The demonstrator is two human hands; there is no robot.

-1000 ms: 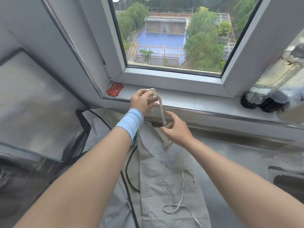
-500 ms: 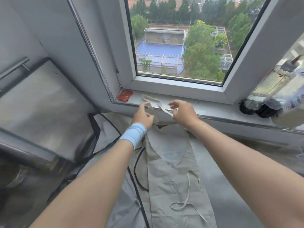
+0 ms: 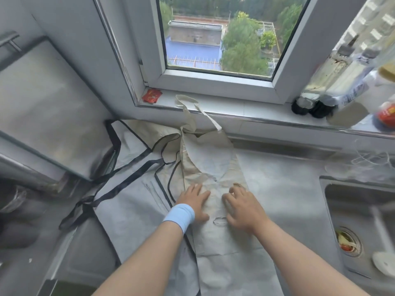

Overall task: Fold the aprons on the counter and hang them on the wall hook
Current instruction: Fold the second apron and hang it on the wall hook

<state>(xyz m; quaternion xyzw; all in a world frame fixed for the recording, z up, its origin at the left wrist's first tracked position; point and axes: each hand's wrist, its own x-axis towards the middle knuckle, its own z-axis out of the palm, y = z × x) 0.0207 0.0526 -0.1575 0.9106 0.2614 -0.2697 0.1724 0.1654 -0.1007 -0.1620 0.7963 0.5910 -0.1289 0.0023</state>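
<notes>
A beige apron (image 3: pixel 210 165) lies folded lengthwise on the counter, its neck loop (image 3: pixel 188 103) draped up onto the window sill. Under it and to the left spreads a grey apron with black trim (image 3: pixel 130 201), its black straps trailing left. My left hand (image 3: pixel 195 202), with a blue wristband, rests flat on the beige apron. My right hand (image 3: pixel 242 207) presses the same apron beside it, fingers slightly bent. A thin tie loop (image 3: pixel 220 221) shows between the two hands.
A steel sink (image 3: pixel 359 221) with food scraps in its drain sits at the right. Bottles (image 3: pixel 333 86) stand on the sill's right end and a red packet (image 3: pixel 152 96) at its left. A metal hood (image 3: pixel 42 103) juts out at left.
Both hands let go of the neck loop, which now lies on the sill, and moved down toward me onto the apron's body. The view tilted downward.
</notes>
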